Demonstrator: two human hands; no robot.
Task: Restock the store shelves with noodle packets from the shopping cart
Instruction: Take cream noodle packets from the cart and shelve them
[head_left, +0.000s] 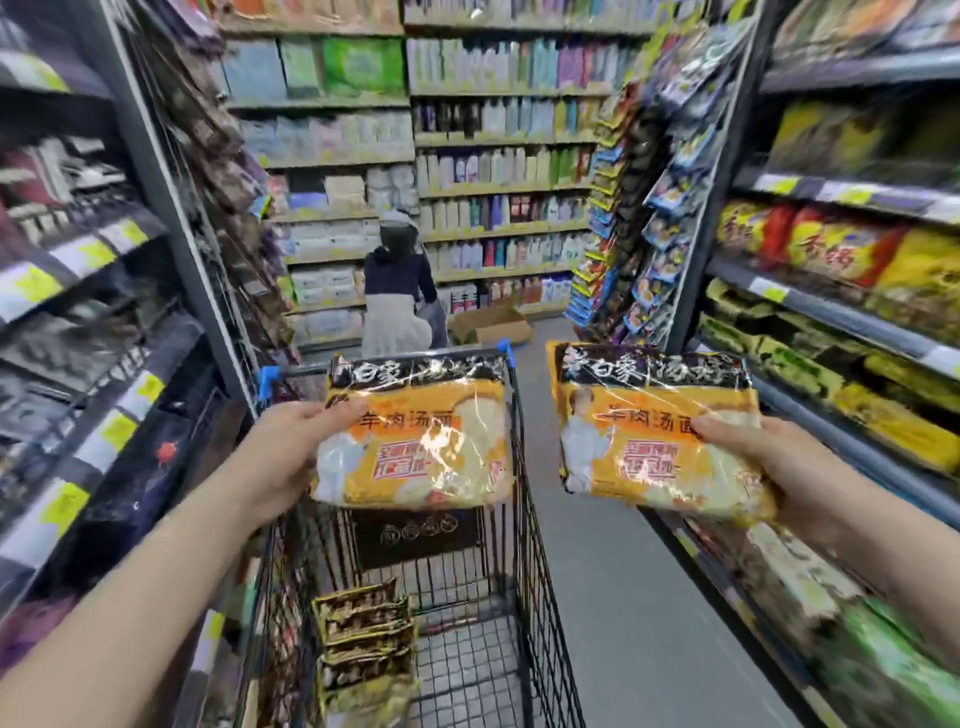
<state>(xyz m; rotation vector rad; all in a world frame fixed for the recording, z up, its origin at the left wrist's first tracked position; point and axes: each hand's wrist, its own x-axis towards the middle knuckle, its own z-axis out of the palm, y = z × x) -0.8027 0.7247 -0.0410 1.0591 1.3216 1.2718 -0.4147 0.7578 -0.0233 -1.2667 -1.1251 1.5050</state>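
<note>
- Your left hand (291, 447): it grips 1 orange-and-black plastic multipack of noodles (415, 431) by its left edge, thumb across the front, fingers hidden behind. The pack is held upright above the far end of the cart, printed face toward you.
- Your right hand (769, 462): it grips a 2nd orange-and-black plastic noodle multipack (654, 426) by its right edge, thumb on the front, fingers beneath. This pack tilts slightly and sits over the aisle floor, near the right-hand shelves.
- The 2 packs are apart, with a gap of floor showing between them.
- Black wire shopping cart with blue corner caps (524, 545): it stands directly before you in the aisle. Inside, against its left wall, lies a stack of brown-and-yellow noodle packets (363, 639); the exact count is too blurred to tell.
- Right-hand grey metal shelves (831, 322): several tiers, carrying yellow, red and green packets, with yellow price tags along the rails.
- Left-hand grey metal shelves (104, 249): several tiers of dark packaged goods, too blurred to identify, with white and yellow price tags.
- Far end of the aisle: 1 person in a dark top and pale skirt (397, 291), back to you, beside an open brown cardboard box (493, 325) on the grey floor (623, 597).
- Back wall shelving (504, 156): rows of bottles and pale packs.
</note>
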